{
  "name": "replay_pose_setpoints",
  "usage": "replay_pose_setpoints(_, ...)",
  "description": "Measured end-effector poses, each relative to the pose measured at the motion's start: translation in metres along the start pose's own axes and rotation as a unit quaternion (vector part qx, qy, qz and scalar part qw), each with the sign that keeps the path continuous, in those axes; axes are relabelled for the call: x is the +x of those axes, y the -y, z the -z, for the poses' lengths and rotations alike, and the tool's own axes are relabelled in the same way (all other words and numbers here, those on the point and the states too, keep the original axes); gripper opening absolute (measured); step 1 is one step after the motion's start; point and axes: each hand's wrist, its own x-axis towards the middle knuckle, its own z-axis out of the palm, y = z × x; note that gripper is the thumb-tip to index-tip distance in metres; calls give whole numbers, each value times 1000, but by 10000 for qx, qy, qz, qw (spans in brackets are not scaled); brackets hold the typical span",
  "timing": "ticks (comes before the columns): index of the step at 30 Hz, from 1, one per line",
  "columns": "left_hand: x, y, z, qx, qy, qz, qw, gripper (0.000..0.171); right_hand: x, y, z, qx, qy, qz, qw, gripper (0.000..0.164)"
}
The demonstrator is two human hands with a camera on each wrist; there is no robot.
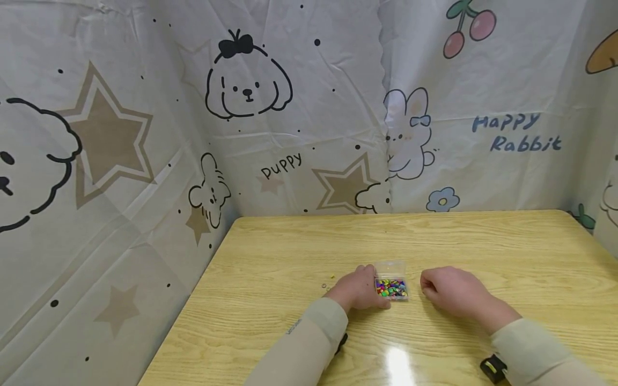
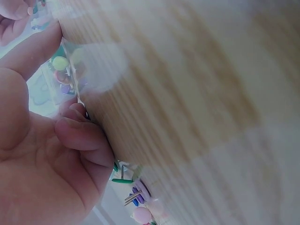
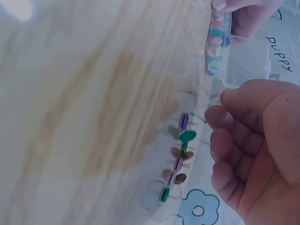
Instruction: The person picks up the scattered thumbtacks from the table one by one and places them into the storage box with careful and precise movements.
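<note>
A small clear plastic box (image 1: 392, 289) of colourful thumbtacks lies on the table with its clear lid (image 1: 390, 268) raised at the back. My left hand (image 1: 359, 289) holds it from the left side, the thumb along the front edge. In the left wrist view, tacks inside the box show between thumb and fingers. My right hand (image 1: 454, 292) is just right of the box, apart from it, fingers curled and thumb close to the index finger. No object shows between those fingertips. Beyond them, the right wrist view shows several thumbtacks (image 3: 188, 136) in an uneven row.
More loose thumbtacks (image 2: 141, 214) lie left of the box, partly behind the left hand. The wood-grain table (image 1: 270, 316) meets a printed cloth (image 1: 299, 107) at its back and left edges. A black wrist device (image 1: 493, 369) sits below the right cuff.
</note>
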Motion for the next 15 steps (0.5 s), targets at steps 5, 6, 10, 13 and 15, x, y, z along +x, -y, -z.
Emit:
replay_pose_setpoints(5,-1,0,0,-64,-33,-31,10000,67,3,6,-2,55,-141,166,9997,21)
replay_pose_setpoints(6,-1,1,0,-70,-39,-40,10000,67,4,7,-2,81,-152,203,9996,21)
replay_pose_setpoints(10,0,1,0,-79,-39,-76,9999,65,7,13,-4,178,-163,326,9992,21)
replay_pose_setpoints(13,0,1,0,-56,-33,-101,9999,65,10,16,-5,171,-175,359,9991,20)
replay_pose_setpoints(15,0,1,0,-35,-29,-113,9999,65,12,18,-6,157,-175,365,9991,19)
